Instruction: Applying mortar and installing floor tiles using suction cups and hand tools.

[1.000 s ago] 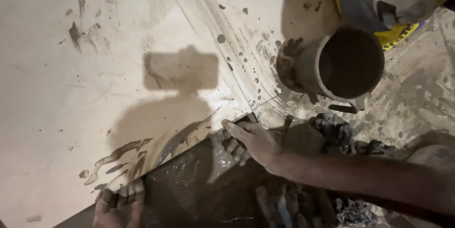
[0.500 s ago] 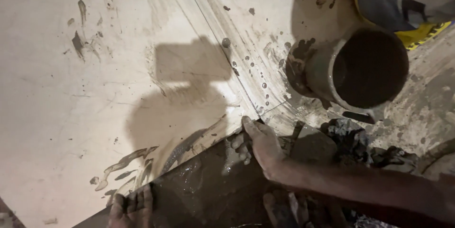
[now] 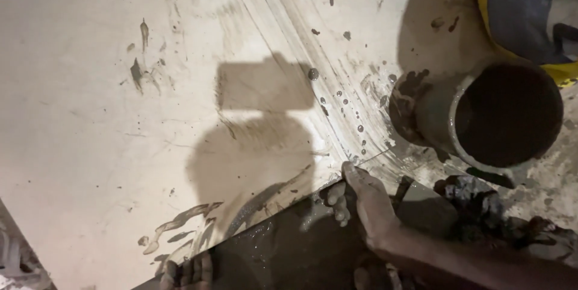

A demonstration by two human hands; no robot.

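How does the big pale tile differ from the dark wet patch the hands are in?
The pale tile is light, mostly dry and only streaked; the dark wet patch is nearly black and glistening. The tile fills most of the view; the patch shows only along the bottom edge, under the right hand and left hand. Both carry grey mud.

Single head-worn camera, looking steeply down, close range. Pale tile (image 3: 120, 115) fills left and centre; right hand (image 3: 364, 205) and left hand (image 3: 186, 272) at bottom edge; pipe (image 3: 481, 112) upper right. Wearer's own shadow falls mid-frame. No second view.
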